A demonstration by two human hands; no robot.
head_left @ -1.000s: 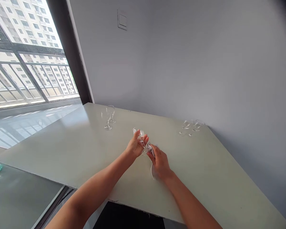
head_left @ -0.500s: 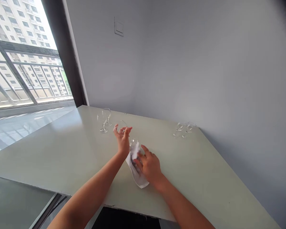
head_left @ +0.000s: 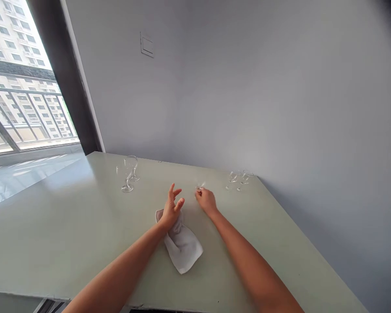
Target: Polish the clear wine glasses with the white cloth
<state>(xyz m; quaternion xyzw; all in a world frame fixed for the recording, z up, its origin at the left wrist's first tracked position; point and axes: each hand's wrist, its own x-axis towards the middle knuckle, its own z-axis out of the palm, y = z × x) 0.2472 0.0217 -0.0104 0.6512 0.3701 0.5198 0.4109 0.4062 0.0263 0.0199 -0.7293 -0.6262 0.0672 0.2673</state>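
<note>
Head view: left hand (head_left: 172, 209), fingers apart, at a cloth (head_left: 184, 253); right hand (head_left: 206, 201) pinching a glass (head_left: 200, 186).

The right hand (head_left: 206, 200) grips a small clear glass (head_left: 200, 186); the left hand (head_left: 172, 209), fingers spread, is over a crumpled white cloth (head_left: 185, 251) on the bench (head_left: 254, 226).

left hand (head_left: 172, 210) open, right hand (head_left: 206, 200) curled, forearms extended
</note>
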